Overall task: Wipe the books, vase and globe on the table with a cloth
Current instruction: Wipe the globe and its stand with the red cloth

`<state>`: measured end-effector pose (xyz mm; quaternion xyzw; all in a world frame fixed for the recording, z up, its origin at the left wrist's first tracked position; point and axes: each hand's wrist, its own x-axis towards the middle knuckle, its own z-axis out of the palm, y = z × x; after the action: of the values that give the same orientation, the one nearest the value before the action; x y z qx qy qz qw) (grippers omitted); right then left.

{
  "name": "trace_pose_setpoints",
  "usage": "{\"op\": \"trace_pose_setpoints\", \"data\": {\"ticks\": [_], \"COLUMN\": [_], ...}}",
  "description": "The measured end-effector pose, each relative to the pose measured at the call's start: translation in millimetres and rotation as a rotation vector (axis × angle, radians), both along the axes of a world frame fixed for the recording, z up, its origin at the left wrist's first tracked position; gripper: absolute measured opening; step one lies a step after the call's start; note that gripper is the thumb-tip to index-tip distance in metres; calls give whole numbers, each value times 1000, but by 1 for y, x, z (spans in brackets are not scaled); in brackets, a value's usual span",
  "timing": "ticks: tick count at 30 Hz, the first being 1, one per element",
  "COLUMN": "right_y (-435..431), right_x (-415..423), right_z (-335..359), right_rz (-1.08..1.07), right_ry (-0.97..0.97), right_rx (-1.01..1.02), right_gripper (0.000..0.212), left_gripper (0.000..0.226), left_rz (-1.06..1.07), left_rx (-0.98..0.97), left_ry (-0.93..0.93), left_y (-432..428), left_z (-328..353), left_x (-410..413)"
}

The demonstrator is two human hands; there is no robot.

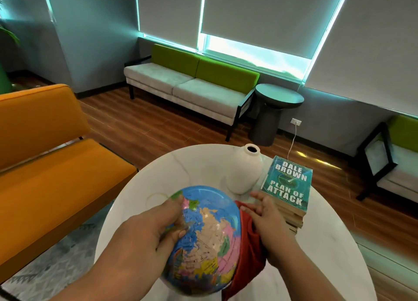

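Observation:
A colourful globe (208, 237) is held over the near part of the round white marble table (328, 239). My left hand (149, 230) grips its left side, thumb and fingers on the sphere. My right hand (269, 221) presses a red cloth (246, 251) flat against the globe's right side. Behind them a white vase (245, 171) stands upright. To its right sits a stack of books (289, 192), topped by a teal paperback. The globe's stand is hidden.
A thin ring (156, 198) lies on the table left of the globe. An orange bench (45, 164) stands close on the left. A green-backed sofa (192, 85), a dark round side table (276, 106) and a chair (391, 160) are beyond.

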<state>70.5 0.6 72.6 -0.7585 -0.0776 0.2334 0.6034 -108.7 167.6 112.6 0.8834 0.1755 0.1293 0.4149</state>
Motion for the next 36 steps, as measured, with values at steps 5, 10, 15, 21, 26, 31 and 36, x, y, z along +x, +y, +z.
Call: {"op": "trace_pose_setpoints", "data": {"ticks": [5, 10, 15, 21, 26, 31, 36], "right_y": [7, 13, 9, 9, 5, 6, 11], "right_x": [-1, -24, -14, -40, -33, -30, -67], "right_z": [-6, 35, 30, 31, 26, 15, 28], "right_rz": [-31, 171, 76, 131, 149, 13, 365], "right_ry": [-44, -541, -323, -639, -686, -619, -977], "right_rx": [-32, -169, -107, -84, -39, -131, -81], "right_gripper": [31, 24, 27, 37, 40, 40, 23], "left_gripper": [63, 54, 39, 50, 59, 49, 59], "left_rz": [-21, -23, -42, -28, -47, -45, -38], "left_rx": [26, 40, 32, 46, 71, 48, 49], "left_ry": [-28, -64, -69, -73, -30, -52, -29], "left_y": [2, 3, 4, 5, 7, 9, 8], "left_z": [0, -4, -7, -5, -1, -7, -3], "left_x": [0, -1, 0, 3, 5, 5, 5]}}
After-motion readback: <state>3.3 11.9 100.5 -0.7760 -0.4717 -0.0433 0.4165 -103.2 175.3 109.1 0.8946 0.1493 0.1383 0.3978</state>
